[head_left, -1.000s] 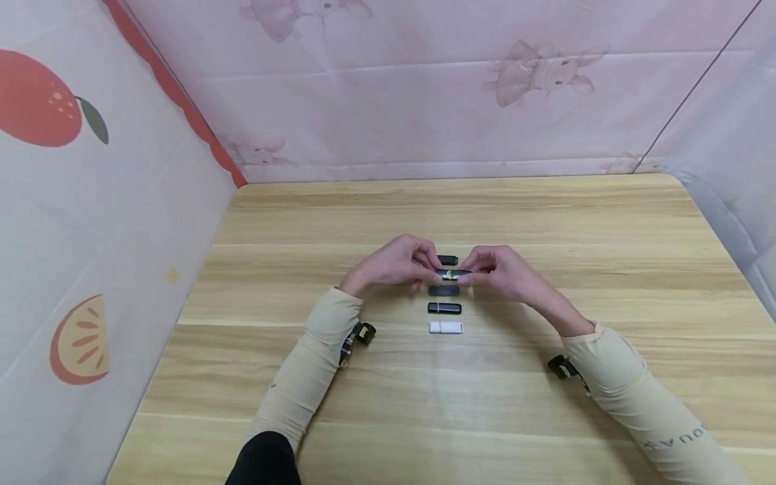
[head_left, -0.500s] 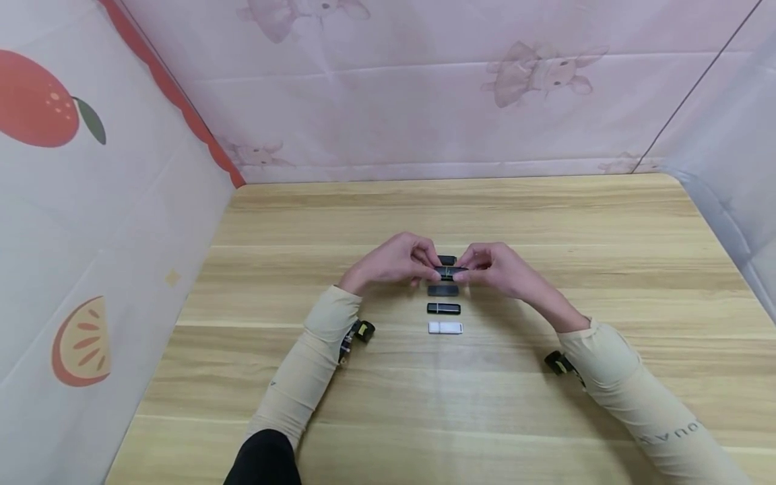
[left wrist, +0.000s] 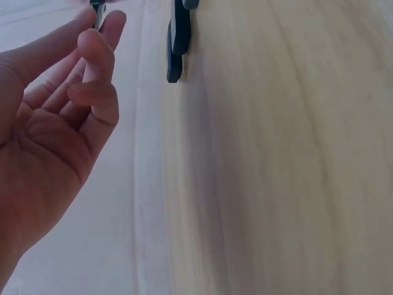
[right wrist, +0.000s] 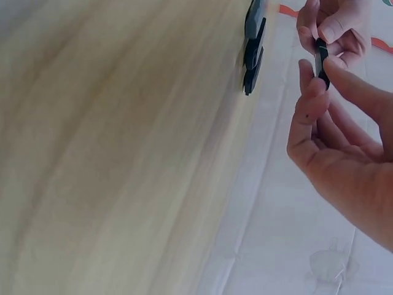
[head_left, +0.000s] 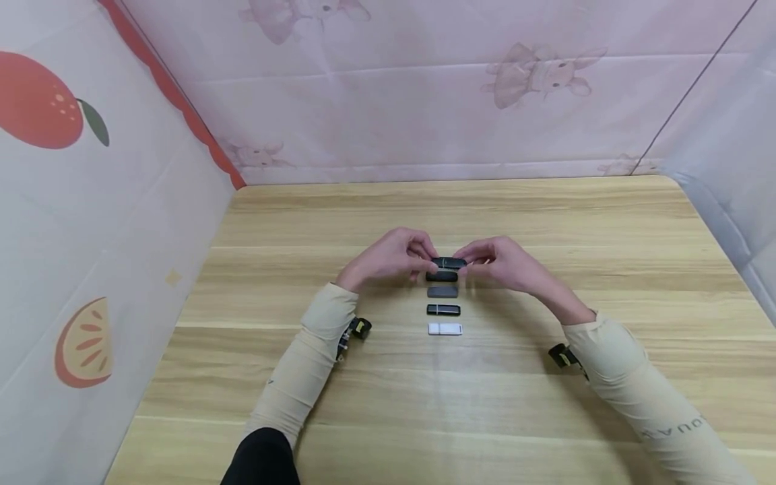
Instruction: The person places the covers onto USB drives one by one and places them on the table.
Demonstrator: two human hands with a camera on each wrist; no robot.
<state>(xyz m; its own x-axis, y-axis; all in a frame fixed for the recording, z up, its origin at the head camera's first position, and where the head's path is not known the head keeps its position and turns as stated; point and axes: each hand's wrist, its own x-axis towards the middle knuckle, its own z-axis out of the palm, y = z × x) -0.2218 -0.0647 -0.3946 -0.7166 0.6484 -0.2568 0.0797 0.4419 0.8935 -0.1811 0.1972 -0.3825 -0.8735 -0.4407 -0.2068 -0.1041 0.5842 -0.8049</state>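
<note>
Between the two hands is a dark USB flash drive (head_left: 449,263), held above the table. My left hand (head_left: 394,259) pinches its left end with thumb and fingertips, while my right hand (head_left: 503,264) pinches the right end. In the right wrist view the drive (right wrist: 322,63) spans from one hand to the other, its cap and body meeting at a thin seam. Just nearer to me, a black flash drive (head_left: 442,276) starts a column on the table. Below it come a dark grey one (head_left: 442,292), a black one with a silver band (head_left: 443,310) and a white one (head_left: 445,329).
The wood-grain table (head_left: 485,404) ends at a pink curtain (head_left: 394,121) with rabbit prints. On the left hangs a white curtain (head_left: 139,222) with fruit prints. Small black cameras sit at both wrists.
The gap with the metal connector in the held flash drive has closed, cap against body. Both hands have then moved slightly away from me, uncovering the farthest flash drive in the column.
</note>
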